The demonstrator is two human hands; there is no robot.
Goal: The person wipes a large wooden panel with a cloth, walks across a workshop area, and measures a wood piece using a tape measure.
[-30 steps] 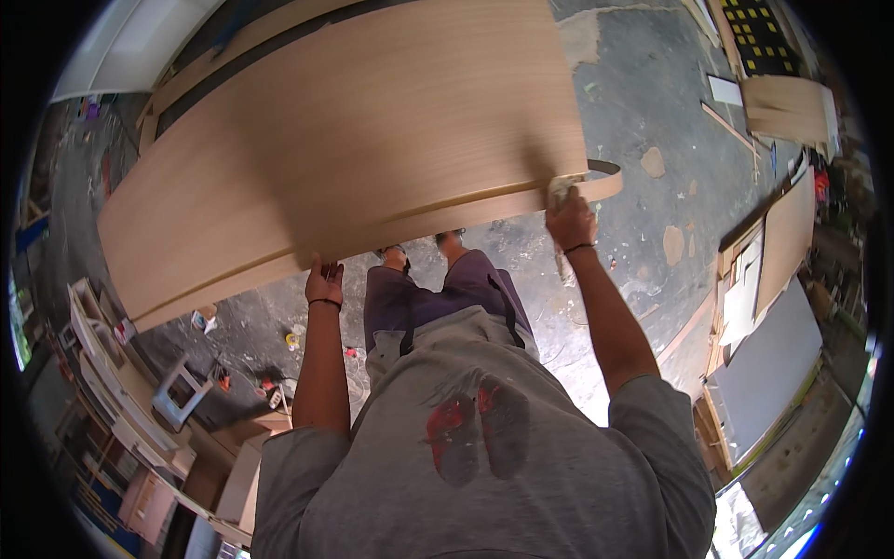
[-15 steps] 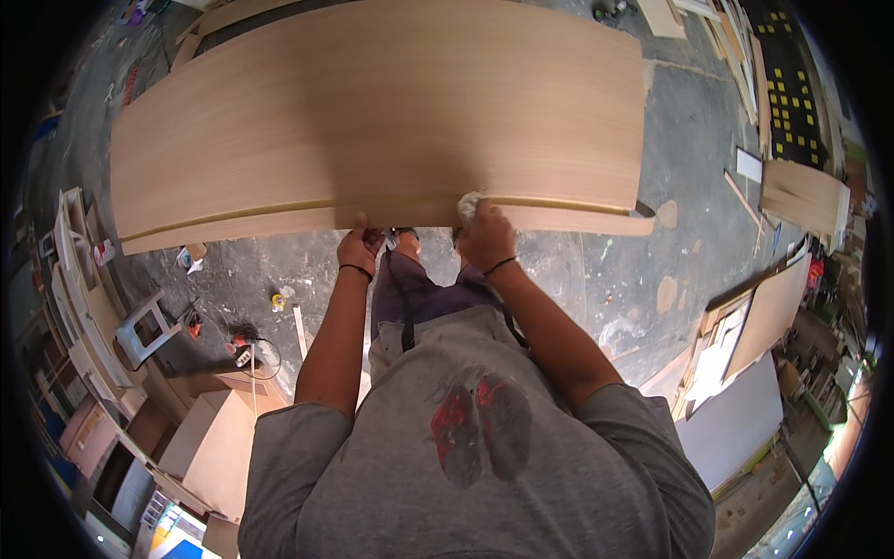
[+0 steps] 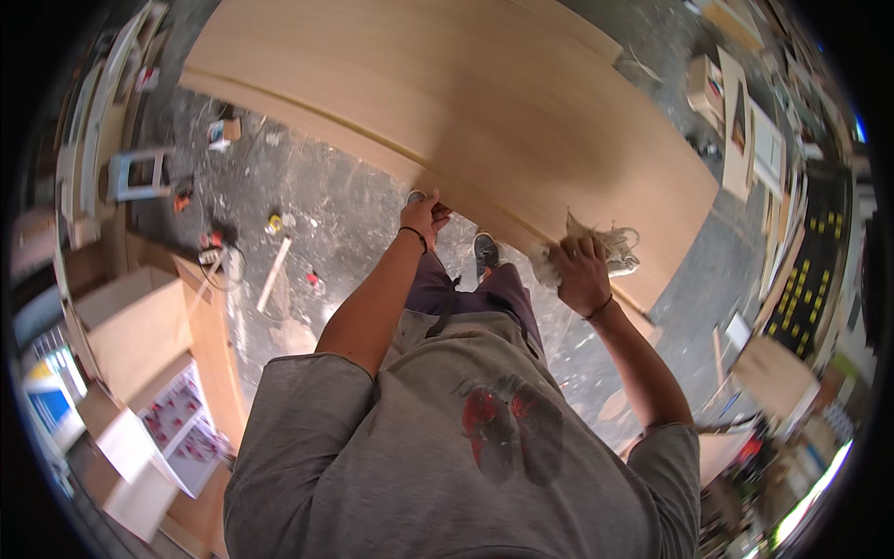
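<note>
A large pale wood-grain panel point(image 3: 521, 102) stretches in front of me, a narrow groove running along its near edge. My right hand point(image 3: 583, 276) is closed around a crumpled whitish rag point(image 3: 610, 250) and presses it to the panel at the groove's right part. Loose folds of the rag spread out past my fingers. At the middle of the near edge, my left hand point(image 3: 426, 220) pinches the panel's rim, its thumb uppermost. Part of its fingers is hidden by the hand itself.
A light blue stool point(image 3: 140, 175), a yellow tape roll point(image 3: 273, 224) and a wood strip point(image 3: 273, 275) are on the stained floor to the left. Open wooden boxes point(image 3: 130, 321) stand at lower left. Boards point(image 3: 736, 121) lean at the far right.
My right hand has slid the rag rightward along the panel's edge, and more of the rag shows. The view has turned, so the panel now slants. My left hand stays at the edge.
</note>
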